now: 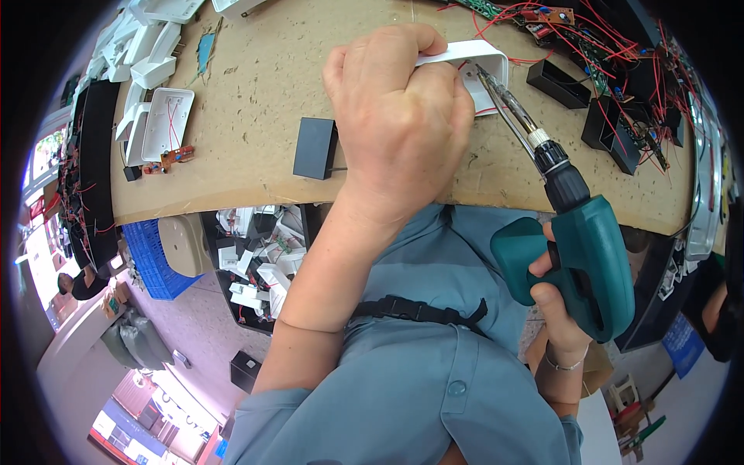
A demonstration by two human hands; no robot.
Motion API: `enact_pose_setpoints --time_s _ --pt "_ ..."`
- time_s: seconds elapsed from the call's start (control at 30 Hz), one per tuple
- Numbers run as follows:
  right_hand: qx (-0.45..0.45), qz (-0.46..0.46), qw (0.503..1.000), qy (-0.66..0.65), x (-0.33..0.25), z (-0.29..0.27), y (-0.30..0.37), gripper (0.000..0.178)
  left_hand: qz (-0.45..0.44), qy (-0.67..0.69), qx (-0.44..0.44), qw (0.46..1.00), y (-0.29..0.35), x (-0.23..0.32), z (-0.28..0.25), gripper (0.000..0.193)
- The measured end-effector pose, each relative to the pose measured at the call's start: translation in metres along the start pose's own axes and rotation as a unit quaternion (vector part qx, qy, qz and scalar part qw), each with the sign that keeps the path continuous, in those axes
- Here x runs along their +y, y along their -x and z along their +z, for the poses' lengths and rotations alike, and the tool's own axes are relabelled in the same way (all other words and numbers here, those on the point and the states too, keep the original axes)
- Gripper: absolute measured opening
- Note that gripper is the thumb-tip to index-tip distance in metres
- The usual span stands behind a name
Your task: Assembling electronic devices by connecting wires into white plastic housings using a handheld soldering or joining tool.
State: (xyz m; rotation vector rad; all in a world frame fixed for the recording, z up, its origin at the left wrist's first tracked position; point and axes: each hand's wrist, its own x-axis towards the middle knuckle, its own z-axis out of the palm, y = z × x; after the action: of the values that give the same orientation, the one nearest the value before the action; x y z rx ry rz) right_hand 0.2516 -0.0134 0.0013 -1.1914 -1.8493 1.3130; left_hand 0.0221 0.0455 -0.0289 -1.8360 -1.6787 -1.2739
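Note:
My left hand (399,116) is closed on the rim of a white plastic housing (488,58), tilted up on the work table. A red wire shows inside the housing, but the fingertips are hidden behind the hand. My right hand (559,306) grips a green pistol-shaped soldering gun (593,256). Its thin metal tip (504,97) reaches into the open side of the housing; whether it touches anything there I cannot tell. Just left of my left wrist lies a black box (314,149) on the brown table top (256,101).
White housings (169,124) sit at the left, beside a small orange circuit board (167,159). Black boxes (559,84), red wires and green boards (593,58) crowd the right. Below the table edge stand a bin of white parts (271,267) and a blue crate (161,260).

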Motion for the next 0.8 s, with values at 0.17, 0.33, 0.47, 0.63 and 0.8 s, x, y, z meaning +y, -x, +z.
enact_pose_setpoints --time_s 0.17,0.33,0.47,0.63,0.8 --pt "0.0 -0.038 0.999 0.007 0.007 0.003 -0.005 0.049 -0.008 0.002 -0.006 1.0 -0.001 0.001 -0.001 0.007" --pt "0.005 -0.042 0.999 0.0 0.005 0.006 -0.008 0.047 -0.011 0.011 -0.002 1.0 -0.001 0.001 -0.001 0.008" --pt "0.046 -0.003 0.999 -0.021 -0.002 0.012 -0.01 0.041 -0.009 0.021 0.002 1.0 0.0 -0.001 0.0 0.009" --pt "0.07 -0.015 0.997 -0.004 0.001 0.013 -0.011 0.039 -0.011 0.02 -0.005 1.0 -0.002 -0.001 -0.002 0.009" --pt "0.101 0.009 0.994 -0.036 -0.001 0.016 -0.008 0.039 -0.007 0.019 0.0 1.0 -0.004 0.0 -0.006 0.01"
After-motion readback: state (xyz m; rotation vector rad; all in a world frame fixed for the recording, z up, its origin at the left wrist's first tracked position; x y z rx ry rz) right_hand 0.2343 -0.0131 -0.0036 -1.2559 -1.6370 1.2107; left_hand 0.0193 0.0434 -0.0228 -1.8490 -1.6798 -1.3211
